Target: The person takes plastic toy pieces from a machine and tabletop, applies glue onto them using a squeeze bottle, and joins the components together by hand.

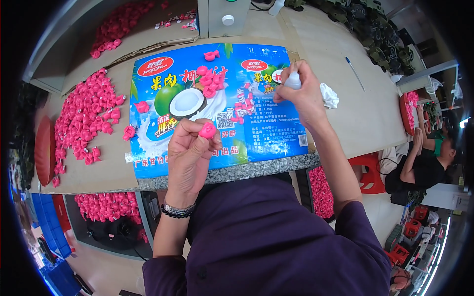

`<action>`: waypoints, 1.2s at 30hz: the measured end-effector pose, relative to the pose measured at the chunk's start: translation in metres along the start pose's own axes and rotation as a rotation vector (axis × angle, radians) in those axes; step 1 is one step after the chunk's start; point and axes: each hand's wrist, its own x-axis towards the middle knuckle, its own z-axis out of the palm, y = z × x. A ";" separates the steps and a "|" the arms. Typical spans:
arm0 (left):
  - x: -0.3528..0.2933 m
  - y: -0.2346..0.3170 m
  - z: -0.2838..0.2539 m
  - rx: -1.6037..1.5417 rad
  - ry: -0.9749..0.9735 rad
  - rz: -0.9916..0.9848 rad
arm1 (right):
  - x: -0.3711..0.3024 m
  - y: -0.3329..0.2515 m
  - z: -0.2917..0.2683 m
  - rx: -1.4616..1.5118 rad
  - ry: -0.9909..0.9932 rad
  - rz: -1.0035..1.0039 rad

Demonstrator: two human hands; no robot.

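My left hand pinches a small rounded pink plastic piece between thumb and fingers, above the near part of a blue printed cardboard sheet. Farther right, my right hand is closed round a small white squeeze bottle, held over the sheet's right part and apart from the pink piece. Between the hands and beyond them, a cluster of hollow pink pieces lies on the sheet. Next to it is a group of smaller pink-and-white pieces. Single pink pieces lie near the sheet's left edge.
A large heap of pink pieces covers the table at left, beside a red tray. A crumpled white tissue and a pen lie at right. Dark green parts fill the far right. Other people sit at the right.
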 end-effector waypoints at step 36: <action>0.004 -0.003 0.015 0.200 0.061 0.052 | -0.041 -0.023 0.064 -0.227 -0.331 -0.337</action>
